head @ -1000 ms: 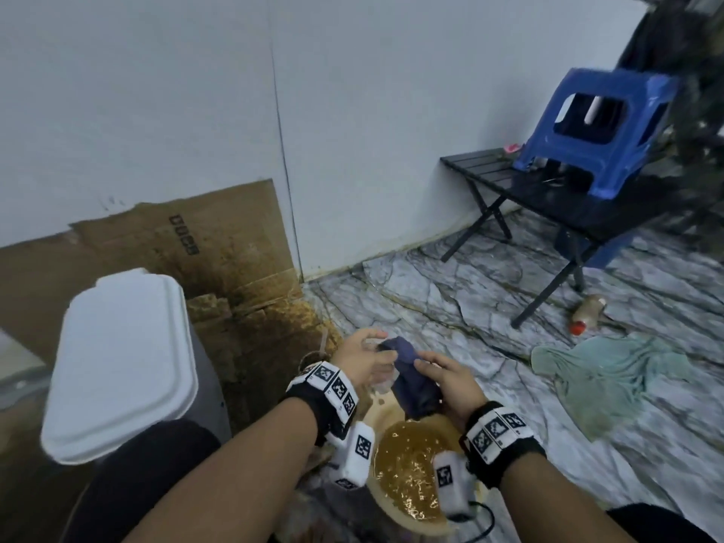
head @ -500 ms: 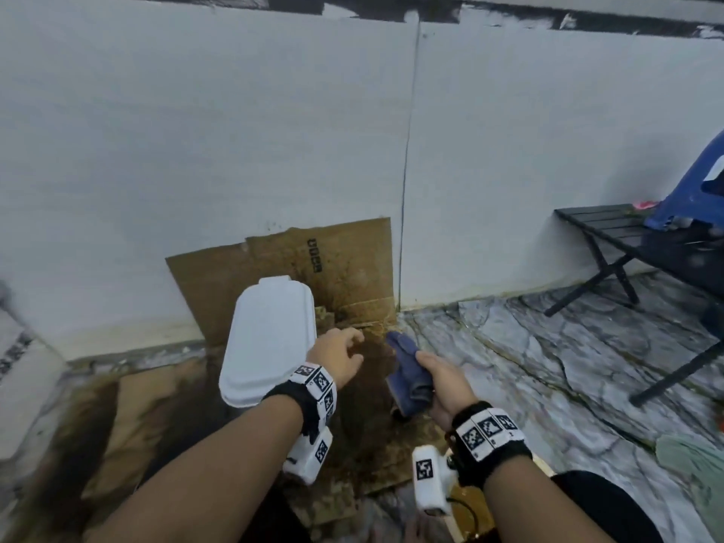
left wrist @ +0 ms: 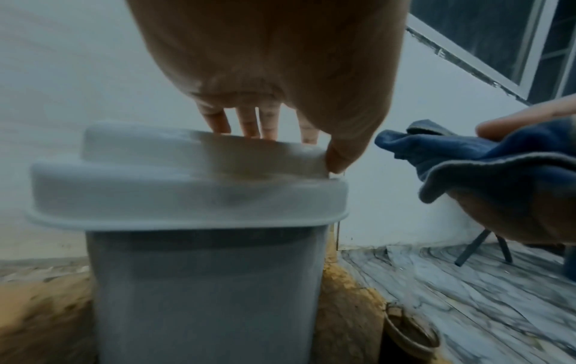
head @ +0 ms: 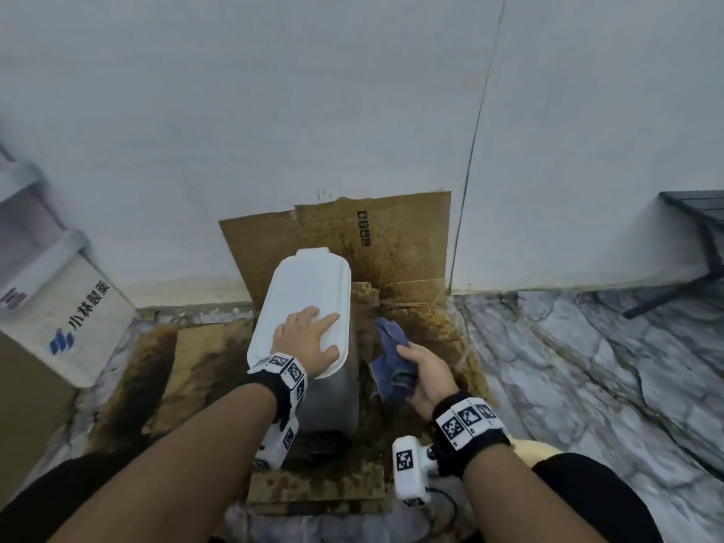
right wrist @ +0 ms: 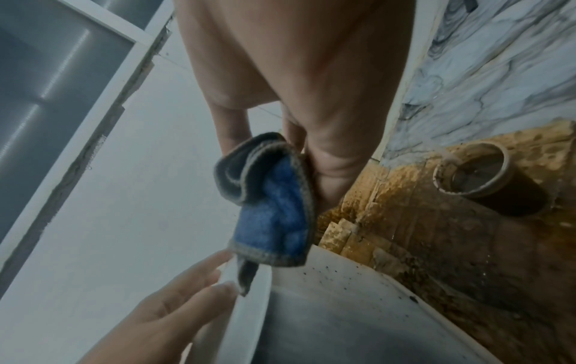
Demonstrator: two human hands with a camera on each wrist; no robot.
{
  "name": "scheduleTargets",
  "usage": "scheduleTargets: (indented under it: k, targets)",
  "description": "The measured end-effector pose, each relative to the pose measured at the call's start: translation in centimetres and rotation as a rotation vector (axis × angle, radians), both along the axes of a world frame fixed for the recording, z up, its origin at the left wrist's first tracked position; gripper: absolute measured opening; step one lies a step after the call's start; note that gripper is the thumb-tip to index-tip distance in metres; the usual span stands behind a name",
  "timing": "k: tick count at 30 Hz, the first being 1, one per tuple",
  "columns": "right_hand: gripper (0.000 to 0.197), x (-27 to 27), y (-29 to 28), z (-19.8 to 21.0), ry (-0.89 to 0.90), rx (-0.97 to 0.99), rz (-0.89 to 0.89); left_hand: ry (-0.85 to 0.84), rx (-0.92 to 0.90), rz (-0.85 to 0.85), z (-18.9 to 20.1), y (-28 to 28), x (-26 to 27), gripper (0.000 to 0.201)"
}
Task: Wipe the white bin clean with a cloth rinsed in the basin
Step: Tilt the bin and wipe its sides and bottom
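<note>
The white bin [head: 333,401] stands on stained cardboard by the wall, its white lid [head: 305,291] closed. My left hand [head: 311,335] lies flat on the near part of the lid, fingers straight; the left wrist view shows the fingertips [left wrist: 249,125] on top of the lid [left wrist: 187,192] and the thumb at its raised edge. My right hand [head: 425,372] grips a bunched blue cloth [head: 390,358] just right of the bin, apart from its side. In the right wrist view the cloth [right wrist: 274,211] hangs above the bin's speckled side [right wrist: 327,307]. Only the cream rim of the basin [head: 534,450] shows behind my right wrist.
Stained cardboard [head: 391,244] leans on the wall and covers the floor under the bin. A paper cup of brown liquid [right wrist: 477,172] stands right of the bin. A white printed box [head: 78,323] is at the left, a black folding table [head: 701,233] at the right, on marble floor [head: 587,366].
The view swung from the basin to the bin. My left hand let go of the cloth and came down on the lid. My right hand carried the cloth from over the basin to beside the bin.
</note>
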State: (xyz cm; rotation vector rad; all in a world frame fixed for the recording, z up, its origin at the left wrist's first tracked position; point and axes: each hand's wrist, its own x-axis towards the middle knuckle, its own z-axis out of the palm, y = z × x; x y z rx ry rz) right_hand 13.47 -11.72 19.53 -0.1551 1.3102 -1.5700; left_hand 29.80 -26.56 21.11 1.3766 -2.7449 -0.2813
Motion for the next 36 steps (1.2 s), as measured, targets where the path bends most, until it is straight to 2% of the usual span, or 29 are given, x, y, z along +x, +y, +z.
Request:
scheduleTargets:
  k: [5, 9, 13, 17, 22, 25, 27, 32, 36]
  targets:
    - [0.023, 2.0, -3.9, -1.6, 0.076, 0.05, -0.012, 0.091, 0.04, 0.163, 0.8, -3.0, 3.3, 0.081]
    - [0.014, 4.9, -7.5, -3.5, 0.239, 0.108, 0.047, 0.236, 0.068, 0.263, 0.2, -5.0, 5.9, 0.075]
    - [0.018, 8.5, -10.7, -5.1, 0.369, 0.11, 0.112, 0.337, 0.055, 0.331, -1.5, -6.9, 8.3, 0.067]
    - [0.024, 11.9, -12.9, -4.3, 0.327, 0.031, 0.09, 0.401, 0.028, 0.326, -3.3, -8.6, 10.9, 0.069]
    - [0.042, 16.1, -15.3, -3.0, 0.29, -0.05, 0.2, 0.436, 0.105, 0.243, -5.3, -10.7, 12.7, 0.074]
    - [0.04, 17.3, -16.1, -3.7, 0.45, -0.05, 0.25, 0.479, 0.134, 0.263, -5.9, -11.3, 13.7, 0.072]
    - [0.047, 17.4, -16.0, -4.2, 0.587, -0.013, 0.277, 0.489, 0.148, 0.267, -6.1, -11.5, 14.1, 0.073]
    - [0.057, 17.5, -15.6, -4.3, 0.759, -0.027, 0.334, 0.503, 0.152, 0.267, -6.3, -11.7, 14.4, 0.072]
    - [0.059, 18.4, -16.5, -4.7, 0.76, -0.106, 0.334, 0.504, 0.151, 0.279, -6.3, -11.7, 14.5, 0.073]
